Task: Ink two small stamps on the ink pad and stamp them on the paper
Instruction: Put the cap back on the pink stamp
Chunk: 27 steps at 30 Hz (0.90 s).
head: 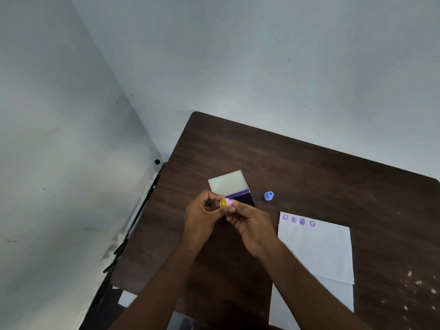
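Both hands meet over the dark ink pad (242,198), whose white lid (227,182) stands open behind it. A small pink stamp (227,202) with a yellow smiley top is pinched between the fingertips of my left hand (202,217) and my right hand (252,225). A blue stamp (268,195) stands upright on the table to the right of the pad, untouched. The white paper (316,248) lies at the right, with several purple stamp prints (298,220) in a row along its top edge.
The dark wooden table (309,167) stands in a corner of grey walls. A second white sheet (285,310) sticks out under the paper at the front. Pale scuffs (412,289) mark the table's right side. A black stand (133,225) leans by the left edge.
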Tool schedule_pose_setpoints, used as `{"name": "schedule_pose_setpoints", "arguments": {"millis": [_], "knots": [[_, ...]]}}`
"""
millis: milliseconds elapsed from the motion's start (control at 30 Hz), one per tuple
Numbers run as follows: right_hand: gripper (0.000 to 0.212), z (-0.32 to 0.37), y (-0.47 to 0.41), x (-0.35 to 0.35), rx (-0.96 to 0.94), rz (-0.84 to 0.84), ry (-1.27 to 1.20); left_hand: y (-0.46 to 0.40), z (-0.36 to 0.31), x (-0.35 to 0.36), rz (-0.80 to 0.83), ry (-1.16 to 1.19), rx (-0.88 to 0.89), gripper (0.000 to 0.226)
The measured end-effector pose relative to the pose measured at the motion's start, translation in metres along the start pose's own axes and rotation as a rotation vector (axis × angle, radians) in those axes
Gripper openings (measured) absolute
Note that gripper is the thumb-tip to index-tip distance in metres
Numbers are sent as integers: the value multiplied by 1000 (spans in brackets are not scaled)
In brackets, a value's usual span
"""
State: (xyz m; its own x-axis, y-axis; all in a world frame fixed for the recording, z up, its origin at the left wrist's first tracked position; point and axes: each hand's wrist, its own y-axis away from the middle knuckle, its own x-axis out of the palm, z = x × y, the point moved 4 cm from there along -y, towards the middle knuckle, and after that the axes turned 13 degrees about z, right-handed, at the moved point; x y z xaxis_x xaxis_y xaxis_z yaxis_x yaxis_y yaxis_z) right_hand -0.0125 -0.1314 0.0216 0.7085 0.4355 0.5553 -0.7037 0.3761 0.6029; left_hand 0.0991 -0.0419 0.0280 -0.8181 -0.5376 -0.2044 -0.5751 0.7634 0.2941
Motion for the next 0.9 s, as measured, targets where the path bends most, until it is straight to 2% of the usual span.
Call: {"name": "schedule_pose_setpoints", "arguments": {"millis": [133, 467, 600, 733, 833, 900], "knots": [[20, 2, -1, -1, -13, 20, 21, -1, 1, 2, 2, 69, 17, 31], [22, 2, -3, -2, 6, 54, 7, -5, -2, -5, 46, 66, 34, 33], [23, 3, -3, -7, -31, 61, -33, -8, 1, -1, 66, 20, -6, 49], [23, 9, -2, -30, -69, -40, -54, -9, 4, 10, 51, -6, -19, 61], [21, 20, 2, -56, -117, -178, 23, -12, 6, 27, 89, -18, -56, 47], [25, 28, 6, -75, -144, -293, 175, -15, 6, 41, 130, -38, -98, 35]]}}
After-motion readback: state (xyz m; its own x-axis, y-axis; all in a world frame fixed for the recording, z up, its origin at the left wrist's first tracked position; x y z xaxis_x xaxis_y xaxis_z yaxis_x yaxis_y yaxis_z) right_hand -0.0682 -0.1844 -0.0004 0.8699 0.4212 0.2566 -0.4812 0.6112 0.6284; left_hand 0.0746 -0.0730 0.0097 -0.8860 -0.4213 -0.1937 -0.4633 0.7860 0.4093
